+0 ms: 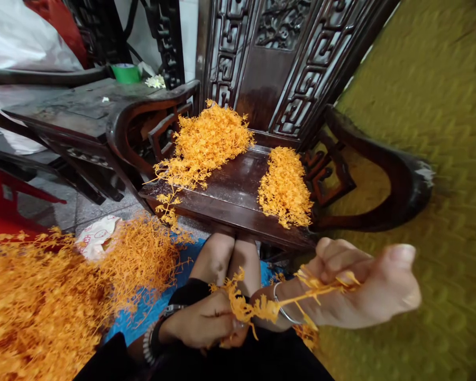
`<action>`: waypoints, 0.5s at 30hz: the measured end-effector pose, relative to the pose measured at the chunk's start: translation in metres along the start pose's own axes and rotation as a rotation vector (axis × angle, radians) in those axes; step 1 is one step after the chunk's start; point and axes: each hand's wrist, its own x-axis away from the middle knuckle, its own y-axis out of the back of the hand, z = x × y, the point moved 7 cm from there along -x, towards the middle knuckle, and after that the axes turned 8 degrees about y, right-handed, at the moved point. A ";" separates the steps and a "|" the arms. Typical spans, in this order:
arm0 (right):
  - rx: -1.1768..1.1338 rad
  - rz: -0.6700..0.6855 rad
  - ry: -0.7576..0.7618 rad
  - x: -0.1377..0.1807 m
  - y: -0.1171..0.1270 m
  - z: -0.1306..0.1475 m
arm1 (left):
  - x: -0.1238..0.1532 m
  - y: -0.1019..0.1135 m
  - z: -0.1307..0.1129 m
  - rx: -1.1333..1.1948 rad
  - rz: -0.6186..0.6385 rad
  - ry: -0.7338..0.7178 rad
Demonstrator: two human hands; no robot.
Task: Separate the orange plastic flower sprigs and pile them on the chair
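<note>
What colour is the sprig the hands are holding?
Orange. The head view shows the sprig best.

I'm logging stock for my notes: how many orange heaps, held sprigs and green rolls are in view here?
Orange heaps on the chair seat: 2
Orange floor heap: 1
Orange sprig gripped by left hand and right hand: 1
Green roll: 1
Total: 5

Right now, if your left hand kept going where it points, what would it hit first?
Probably the wrist of the right hand: the left hand points rightward, pinching an orange sprig, and that wrist sits beyond, though depth is unclear.
</note>
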 end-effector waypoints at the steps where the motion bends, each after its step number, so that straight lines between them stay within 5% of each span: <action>1: 0.014 -0.020 0.004 -0.001 0.002 -0.001 | -0.001 0.000 0.001 0.009 0.011 0.003; 15: 0.131 0.046 -0.031 -0.013 0.004 -0.008 | -0.011 0.003 -0.007 0.022 -0.003 0.010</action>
